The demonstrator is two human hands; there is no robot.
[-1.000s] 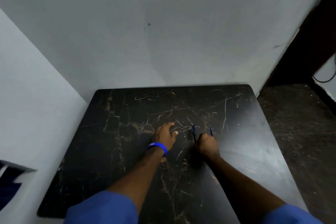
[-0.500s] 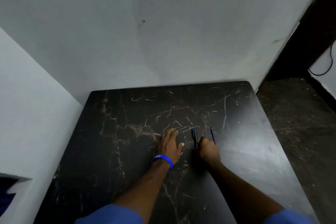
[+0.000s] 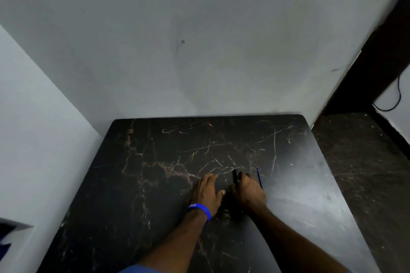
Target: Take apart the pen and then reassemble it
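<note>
Both hands on the dark desk [image 3: 155, 184], pen parts beside them
Left hand [image 3: 207, 190] flat, fingers spread; right hand [image 3: 249, 190] curled around dark pen piece [image 3: 235, 175]; thin blue piece [image 3: 259, 176] just right

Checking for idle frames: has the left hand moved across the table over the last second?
Yes. The left hand has slid back toward the person along the table: its fingertips earlier covered the pale vein junction and now sit just short of it.
</note>
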